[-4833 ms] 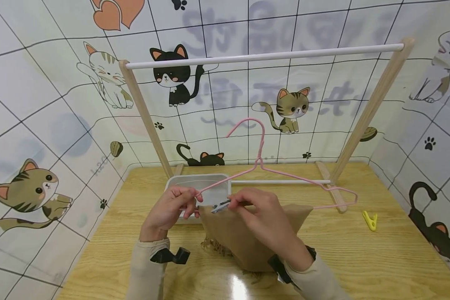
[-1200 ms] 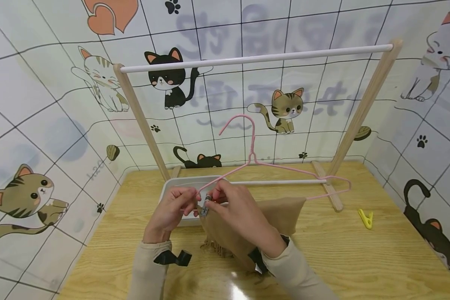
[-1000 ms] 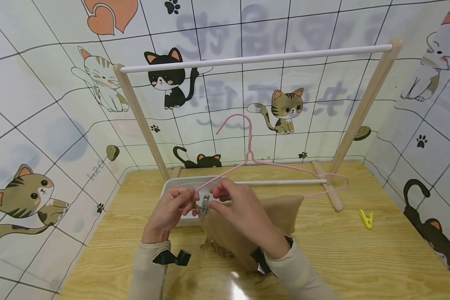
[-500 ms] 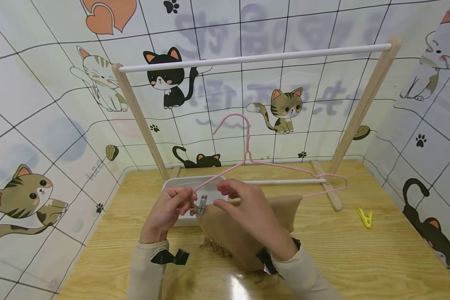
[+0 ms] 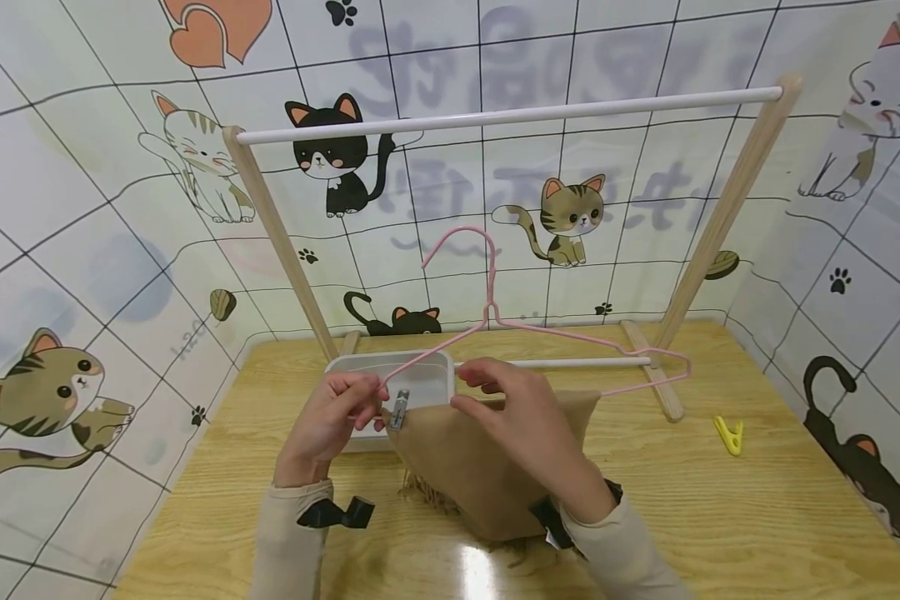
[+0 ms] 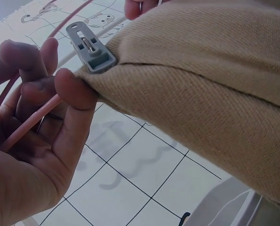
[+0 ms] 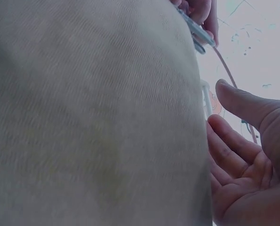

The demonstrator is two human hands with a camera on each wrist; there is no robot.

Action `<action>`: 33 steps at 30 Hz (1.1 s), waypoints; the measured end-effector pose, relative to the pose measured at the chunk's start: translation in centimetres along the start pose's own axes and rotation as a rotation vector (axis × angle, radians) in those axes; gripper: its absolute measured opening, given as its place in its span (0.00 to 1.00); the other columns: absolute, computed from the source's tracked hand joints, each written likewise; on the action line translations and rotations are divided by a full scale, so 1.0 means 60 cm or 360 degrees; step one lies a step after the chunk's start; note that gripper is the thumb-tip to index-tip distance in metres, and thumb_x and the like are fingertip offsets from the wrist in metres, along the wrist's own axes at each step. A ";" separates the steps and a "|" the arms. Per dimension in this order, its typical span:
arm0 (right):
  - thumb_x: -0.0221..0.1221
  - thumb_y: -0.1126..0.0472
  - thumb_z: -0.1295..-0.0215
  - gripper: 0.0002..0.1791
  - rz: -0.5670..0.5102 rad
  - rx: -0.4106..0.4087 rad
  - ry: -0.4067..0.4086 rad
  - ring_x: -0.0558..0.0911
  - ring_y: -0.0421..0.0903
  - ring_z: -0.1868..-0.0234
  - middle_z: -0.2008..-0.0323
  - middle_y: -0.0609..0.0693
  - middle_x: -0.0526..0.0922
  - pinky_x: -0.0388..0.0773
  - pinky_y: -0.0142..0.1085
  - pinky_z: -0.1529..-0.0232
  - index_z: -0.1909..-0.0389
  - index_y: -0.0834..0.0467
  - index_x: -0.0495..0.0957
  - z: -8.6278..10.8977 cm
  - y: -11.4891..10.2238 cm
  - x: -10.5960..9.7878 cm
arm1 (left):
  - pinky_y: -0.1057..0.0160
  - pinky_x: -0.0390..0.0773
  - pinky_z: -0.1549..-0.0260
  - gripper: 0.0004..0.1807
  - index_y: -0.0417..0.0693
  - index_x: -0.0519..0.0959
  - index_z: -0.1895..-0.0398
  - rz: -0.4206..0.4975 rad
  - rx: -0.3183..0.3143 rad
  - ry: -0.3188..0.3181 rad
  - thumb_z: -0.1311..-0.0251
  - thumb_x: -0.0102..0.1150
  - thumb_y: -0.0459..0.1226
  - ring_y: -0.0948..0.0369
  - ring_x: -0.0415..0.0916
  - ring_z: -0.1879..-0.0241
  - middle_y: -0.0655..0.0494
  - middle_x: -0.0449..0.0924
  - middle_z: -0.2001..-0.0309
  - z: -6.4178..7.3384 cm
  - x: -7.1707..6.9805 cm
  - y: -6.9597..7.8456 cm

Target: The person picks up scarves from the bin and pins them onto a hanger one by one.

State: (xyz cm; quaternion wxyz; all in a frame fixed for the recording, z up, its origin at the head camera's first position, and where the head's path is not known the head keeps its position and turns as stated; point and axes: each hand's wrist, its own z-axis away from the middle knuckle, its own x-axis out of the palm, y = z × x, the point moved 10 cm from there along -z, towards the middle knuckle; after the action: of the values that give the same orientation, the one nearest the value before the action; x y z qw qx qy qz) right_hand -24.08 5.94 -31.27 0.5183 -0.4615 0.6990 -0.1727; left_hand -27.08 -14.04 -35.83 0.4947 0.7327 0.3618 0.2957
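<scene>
My left hand [image 5: 324, 423] grips the left end of a pink clothes hanger [image 5: 491, 287], held upright above the table. Over the hanger's lower bar hangs a brown fringed scarf [image 5: 465, 458]. A grey clothespin [image 5: 399, 410] clips the scarf's left corner to the bar, right beside the left fingers; the left wrist view shows this clothespin [image 6: 90, 47] close up. My right hand [image 5: 528, 425] is apart from the clothespin, in front of the scarf, thumb and fingers spread with nothing between them. In the right wrist view the scarf [image 7: 97, 113] covers most of the picture.
A drying rack with a white top rail [image 5: 510, 117] and wooden posts stands behind the hanger. A white basin [image 5: 450, 375] sits behind my left hand. On the wooden table [image 5: 780, 517], a yellow clothespin [image 5: 731, 435] lies at the right.
The right hand has turned the grey clothespin upright on the scarf's corner, let go of it and drawn back to the right. The hanger has shifted slightly left with the left hand.
</scene>
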 end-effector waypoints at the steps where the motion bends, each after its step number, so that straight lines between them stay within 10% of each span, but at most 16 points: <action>1: 0.72 0.57 0.39 0.19 -0.0007 0.0000 0.0005 0.87 0.46 0.52 0.52 0.49 0.88 0.86 0.33 0.56 0.48 0.56 0.84 0.001 0.002 -0.002 | 0.65 0.80 0.71 0.21 0.50 0.86 0.65 0.0000 -0.0002 0.0002 0.21 0.41 0.30 0.65 0.69 0.78 0.57 0.63 0.86 0.000 0.000 0.000; 33: 0.74 0.60 0.41 0.13 0.0044 -0.0037 0.0288 0.89 0.40 0.65 0.59 0.47 0.89 0.86 0.33 0.64 0.55 0.52 0.86 0.042 0.042 -0.096 | 0.65 0.80 0.70 0.22 0.50 0.86 0.64 0.0033 0.0010 -0.0013 0.20 0.40 0.31 0.65 0.71 0.78 0.52 0.61 0.85 0.002 -0.001 0.003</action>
State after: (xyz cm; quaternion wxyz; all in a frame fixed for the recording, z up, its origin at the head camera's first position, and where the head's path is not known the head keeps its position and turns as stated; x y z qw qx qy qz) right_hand -22.83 12.60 -30.84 0.4498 -0.4403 0.7513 -0.1984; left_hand -27.00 -14.21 -35.68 0.4908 0.7392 0.3530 0.2967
